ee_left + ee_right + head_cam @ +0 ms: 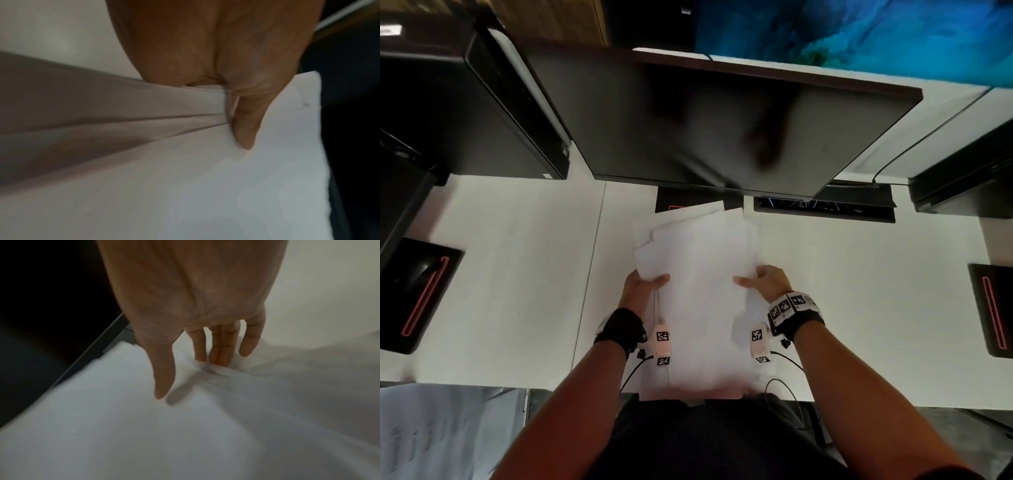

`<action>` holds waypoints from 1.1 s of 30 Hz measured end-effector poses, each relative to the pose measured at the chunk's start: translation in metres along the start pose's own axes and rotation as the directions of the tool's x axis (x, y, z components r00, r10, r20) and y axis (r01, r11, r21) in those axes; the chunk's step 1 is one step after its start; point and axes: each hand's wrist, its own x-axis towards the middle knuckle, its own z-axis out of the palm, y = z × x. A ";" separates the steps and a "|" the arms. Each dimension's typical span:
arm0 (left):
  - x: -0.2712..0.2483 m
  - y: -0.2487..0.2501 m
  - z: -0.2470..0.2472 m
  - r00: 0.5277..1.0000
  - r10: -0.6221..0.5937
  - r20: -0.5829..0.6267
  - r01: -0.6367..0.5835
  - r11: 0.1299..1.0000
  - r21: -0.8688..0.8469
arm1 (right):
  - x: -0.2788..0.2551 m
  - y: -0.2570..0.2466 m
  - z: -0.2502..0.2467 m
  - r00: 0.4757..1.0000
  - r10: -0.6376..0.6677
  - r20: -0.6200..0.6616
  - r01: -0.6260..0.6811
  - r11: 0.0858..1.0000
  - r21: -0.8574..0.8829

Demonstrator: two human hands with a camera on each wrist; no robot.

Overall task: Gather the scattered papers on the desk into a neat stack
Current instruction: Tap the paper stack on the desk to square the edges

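A loose pile of white papers (702, 274) lies at the middle of the white desk (517, 274), its sheets fanned unevenly at the far end. My left hand (645, 284) grips the pile's left edge, thumb on top of the papers (205, 178) and fingers hidden under them. My right hand (767, 279) holds the right edge, thumb lying on top. In the right wrist view the fingers (224, 350) go down behind the papers (185, 434), which crumple there. The pile's near end hangs over the desk's front edge.
A dark monitor (715, 130) leans over the desk just behind the pile. A black computer case (465, 102) stands at the back left and another black box (962, 185) at the back right. Black pads with red lines (421, 294) (993, 308) lie at both sides.
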 end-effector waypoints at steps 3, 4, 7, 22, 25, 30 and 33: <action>-0.014 0.025 0.003 0.997 0.077 0.016 -0.077 0.997 -0.020 | -0.005 -0.001 -0.008 0.998 -0.063 0.013 0.056 0.955 0.292; -0.018 0.034 0.003 0.994 0.105 0.017 -0.105 0.994 -0.027 | -0.005 0.000 -0.011 0.998 -0.060 0.026 0.044 0.913 0.406; -0.026 0.058 0.002 0.982 0.179 0.053 -0.177 0.984 -0.034 | -0.014 -0.005 -0.023 0.980 -0.124 0.155 0.013 0.820 0.572; -0.071 0.107 0.056 0.888 0.445 -0.119 -0.460 0.866 -0.196 | -0.107 -0.060 -0.015 0.860 -0.329 -0.389 0.508 0.488 0.710; -0.063 0.100 0.052 0.924 0.370 -0.102 -0.381 0.914 -0.142 | -0.089 -0.046 -0.017 0.888 -0.309 -0.340 0.460 0.572 0.679; -0.053 0.104 0.041 0.951 0.309 0.036 -0.307 0.951 -0.034 | -0.072 -0.041 -0.043 0.931 -0.314 -0.186 0.362 0.733 0.576; -0.050 0.111 0.044 0.950 0.303 0.071 -0.302 0.953 -0.027 | -0.066 -0.045 -0.052 0.945 -0.278 -0.173 0.327 0.817 0.475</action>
